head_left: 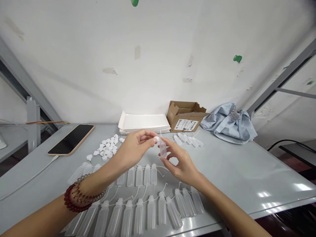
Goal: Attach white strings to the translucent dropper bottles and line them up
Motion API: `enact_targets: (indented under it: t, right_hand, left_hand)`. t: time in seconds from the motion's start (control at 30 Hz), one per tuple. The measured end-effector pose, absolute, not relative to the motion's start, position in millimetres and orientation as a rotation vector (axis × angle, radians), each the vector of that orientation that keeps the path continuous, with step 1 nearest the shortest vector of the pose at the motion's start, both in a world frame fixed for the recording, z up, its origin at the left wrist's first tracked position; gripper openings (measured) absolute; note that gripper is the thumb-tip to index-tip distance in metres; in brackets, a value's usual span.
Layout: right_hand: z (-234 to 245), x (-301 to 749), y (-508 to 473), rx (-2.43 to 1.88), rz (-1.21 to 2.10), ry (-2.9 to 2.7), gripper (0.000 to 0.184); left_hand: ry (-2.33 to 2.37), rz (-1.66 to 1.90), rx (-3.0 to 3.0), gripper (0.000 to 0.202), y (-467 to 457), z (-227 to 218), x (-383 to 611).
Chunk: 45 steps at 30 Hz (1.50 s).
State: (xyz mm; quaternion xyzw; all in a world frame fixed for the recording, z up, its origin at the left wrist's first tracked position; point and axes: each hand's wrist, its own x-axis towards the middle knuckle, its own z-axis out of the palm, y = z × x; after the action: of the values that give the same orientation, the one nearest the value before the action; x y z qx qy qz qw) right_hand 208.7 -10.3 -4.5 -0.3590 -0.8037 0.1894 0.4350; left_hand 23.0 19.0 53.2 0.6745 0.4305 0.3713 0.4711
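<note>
My left hand (139,146) pinches a small white cap (156,140) between thumb and fingertips. Close beside it, my right hand (180,159) grips a translucent plastic bottle (163,148) held upright, with a thin tube standing out of its top. The cap is level with the bottle's neck; whether they touch I cannot tell. Below my hands, rows of similar translucent bottles (139,215) with thin white tubes lie on the grey table (237,184). Behind my left wrist sits a pile of loose white caps (106,148).
A phone (72,140) with a white charging cable (32,179) lies at left. Against the wall are a stack of white envelopes (145,122), an opened cardboard box (187,116) and a light blue cloth (228,123). Several more bottles (189,139) lie before the box.
</note>
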Motion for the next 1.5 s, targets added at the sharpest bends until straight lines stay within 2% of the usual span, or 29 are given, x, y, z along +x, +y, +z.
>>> enact_targets:
  t: [0.37,0.8,1.17,1.5]
  right_hand:
    - [-8.3,206.5,-9.8,-0.869,0.385,-2.043,0.062]
    - [-16.4,204.8,-10.6,-0.857,0.263,-2.040,0.056]
    - [-16.1,203.4,-12.0,-0.992,0.254,-1.946,0.030]
    - [-14.4,200.4,-16.8,-0.966,0.262,-1.996,0.023]
  left_hand:
    - [1.062,0.959,1.483,0.021,16.4,47.1,28.9]
    - [1.116,0.933,1.677,0.019,20.5,47.7,26.0]
    - [1.097,0.950,1.698,0.015,16.7,47.8,27.6]
    - [1.185,0.659,1.651,0.025,21.0,53.7,20.9]
